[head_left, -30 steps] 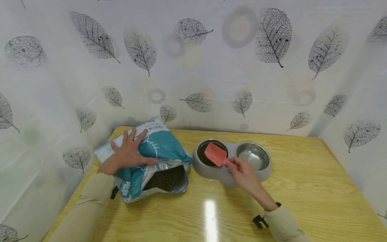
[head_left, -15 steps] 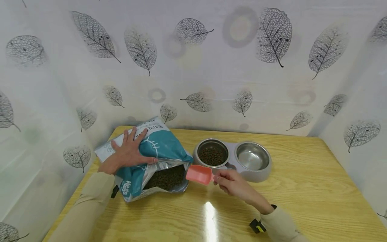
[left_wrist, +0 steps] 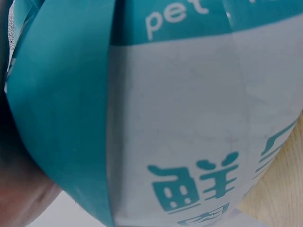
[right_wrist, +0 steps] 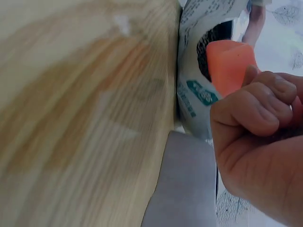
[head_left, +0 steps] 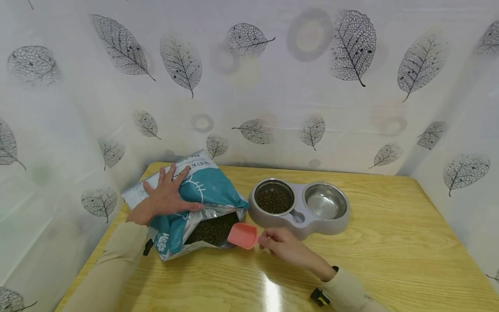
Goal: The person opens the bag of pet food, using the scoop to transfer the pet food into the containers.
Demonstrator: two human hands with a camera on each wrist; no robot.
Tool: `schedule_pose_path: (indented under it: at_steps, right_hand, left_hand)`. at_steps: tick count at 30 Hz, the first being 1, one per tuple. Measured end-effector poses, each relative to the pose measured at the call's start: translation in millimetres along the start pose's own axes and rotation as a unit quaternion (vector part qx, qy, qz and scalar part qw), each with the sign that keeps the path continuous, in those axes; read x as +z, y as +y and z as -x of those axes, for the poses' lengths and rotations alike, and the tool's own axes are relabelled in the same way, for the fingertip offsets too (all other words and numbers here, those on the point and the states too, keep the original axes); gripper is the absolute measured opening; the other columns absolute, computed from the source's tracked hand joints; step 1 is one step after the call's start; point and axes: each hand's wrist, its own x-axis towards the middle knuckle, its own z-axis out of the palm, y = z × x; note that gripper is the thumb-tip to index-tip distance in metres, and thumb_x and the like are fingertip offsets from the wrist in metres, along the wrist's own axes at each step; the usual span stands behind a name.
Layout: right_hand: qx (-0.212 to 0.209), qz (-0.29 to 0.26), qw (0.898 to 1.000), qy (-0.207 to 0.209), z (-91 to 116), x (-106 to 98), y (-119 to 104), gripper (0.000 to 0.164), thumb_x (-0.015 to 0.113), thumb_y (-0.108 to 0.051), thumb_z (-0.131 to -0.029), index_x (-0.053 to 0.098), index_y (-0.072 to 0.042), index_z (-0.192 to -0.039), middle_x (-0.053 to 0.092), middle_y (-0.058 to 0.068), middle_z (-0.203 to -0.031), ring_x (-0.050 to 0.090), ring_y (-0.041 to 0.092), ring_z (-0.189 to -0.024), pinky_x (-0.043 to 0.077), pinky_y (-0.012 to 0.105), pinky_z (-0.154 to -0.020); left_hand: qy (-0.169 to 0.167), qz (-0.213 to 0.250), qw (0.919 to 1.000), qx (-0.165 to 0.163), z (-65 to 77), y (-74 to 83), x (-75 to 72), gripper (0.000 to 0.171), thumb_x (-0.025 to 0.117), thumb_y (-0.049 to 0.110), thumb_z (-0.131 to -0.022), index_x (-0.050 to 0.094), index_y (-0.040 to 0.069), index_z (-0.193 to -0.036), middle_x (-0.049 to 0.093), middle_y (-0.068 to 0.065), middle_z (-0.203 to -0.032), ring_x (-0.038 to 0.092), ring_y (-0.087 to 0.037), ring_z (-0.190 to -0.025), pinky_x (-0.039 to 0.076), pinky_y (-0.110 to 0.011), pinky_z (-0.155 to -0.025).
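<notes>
My right hand (head_left: 286, 247) grips the handle of a pink scoop (head_left: 242, 235), fingers curled round it; the scoop's blade looks bare and overlaps the bag's open mouth in the head view. The teal-and-white pet food bag (head_left: 212, 184) lies on its side at the left, dark brown kibble (head_left: 210, 229) showing inside. Spread across the bag's upper side, my left hand (head_left: 165, 197) rests with straight fingers, the thumb along the mouth's upper edge. In the right wrist view the scoop (right_wrist: 229, 64) is right at the bag's opening.
Right of the bag stands a grey double pet bowl (head_left: 282, 223). Its left steel bowl holds brown kibble (head_left: 273, 201); its right steel bowl (head_left: 326, 201) shows a bare bottom. All stand on a wood-grain table (head_left: 390, 242), with a leaf-print curtain (head_left: 273, 86) along the back and sides.
The scoop and right hand have moved from over the left bowl, leftward and nearer, to the bag's mouth. The left hand and bag have stayed in place.
</notes>
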Motion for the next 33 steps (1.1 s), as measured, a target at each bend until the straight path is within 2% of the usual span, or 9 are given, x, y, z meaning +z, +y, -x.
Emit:
schedule_pose_path:
  at_steps: [4,8,13,18,24,33]
  right_hand:
    - [0.015,0.046,0.999,0.010,-4.8,9.0,-8.2,0.032,0.054,-0.023,-0.105,0.071,0.000,-0.091,0.046,-0.008,-0.062,0.038,0.000,-0.053,0.032,0.019,-0.051]
    - [0.055,0.066,0.996,0.016,-11.9,16.0,-19.1,0.033,0.054,-0.027,-0.104,0.074,-0.005,-0.089,0.046,-0.008,-0.059,0.037,0.003,-0.050,0.033,0.022,-0.048]
    - [0.097,0.035,0.994,0.018,-21.7,21.0,-26.6,0.036,0.052,-0.026,-0.103,0.073,-0.001,-0.088,0.036,-0.007,-0.050,0.029,0.008,-0.043,0.027,0.025,-0.040]
    - [0.096,0.021,0.995,0.017,-34.2,30.2,-25.9,0.038,0.052,-0.025,-0.103,0.070,0.003,-0.085,0.035,-0.009,-0.052,0.029,0.007,-0.044,0.025,0.025,-0.043]
    - [0.092,-0.013,0.996,0.004,-43.1,36.2,-20.9,0.040,0.048,-0.022,-0.108,0.066,0.007,-0.087,0.039,-0.008,-0.056,0.032,0.006,-0.046,0.026,0.023,-0.045]
    - [0.110,-0.049,0.993,-0.002,-38.6,35.7,-12.6,0.037,0.048,-0.026,-0.109,0.063,0.002,-0.091,0.041,-0.006,-0.059,0.034,0.008,-0.048,0.028,0.023,-0.046]
  left_hand:
    - [0.001,0.001,1.0000,0.001,0.0,-0.4,0.8,0.130,0.071,0.082,-0.072,0.008,0.017,-0.167,-0.004,-0.028,-0.170,-0.009,-0.060,-0.153,-0.003,-0.094,-0.098]
    - [0.003,0.000,1.0000,0.000,0.3,-1.0,0.8,0.130,0.071,0.082,-0.072,0.008,0.018,-0.167,-0.003,-0.028,-0.170,-0.008,-0.061,-0.153,-0.003,-0.094,-0.098]
    - [0.007,0.003,1.0000,0.004,-0.2,-1.6,1.1,0.130,0.071,0.081,-0.073,0.008,0.019,-0.167,-0.004,-0.028,-0.170,-0.009,-0.060,-0.153,-0.004,-0.094,-0.098]
    - [0.003,0.002,1.0000,0.003,-0.4,-1.7,0.3,0.130,0.071,0.082,-0.072,0.007,0.019,-0.167,-0.005,-0.028,-0.170,-0.009,-0.060,-0.153,-0.004,-0.094,-0.098]
    - [0.001,-0.005,1.0000,0.002,-0.7,-0.7,-0.3,0.132,0.070,0.083,-0.072,0.006,0.018,-0.167,-0.005,-0.028,-0.170,-0.009,-0.061,-0.152,-0.003,-0.094,-0.098]
    - [0.000,0.005,1.0000,0.006,0.8,-0.7,-0.4,0.130,0.070,0.082,-0.073,0.007,0.019,-0.167,-0.004,-0.028,-0.170,-0.010,-0.060,-0.153,-0.005,-0.094,-0.098]
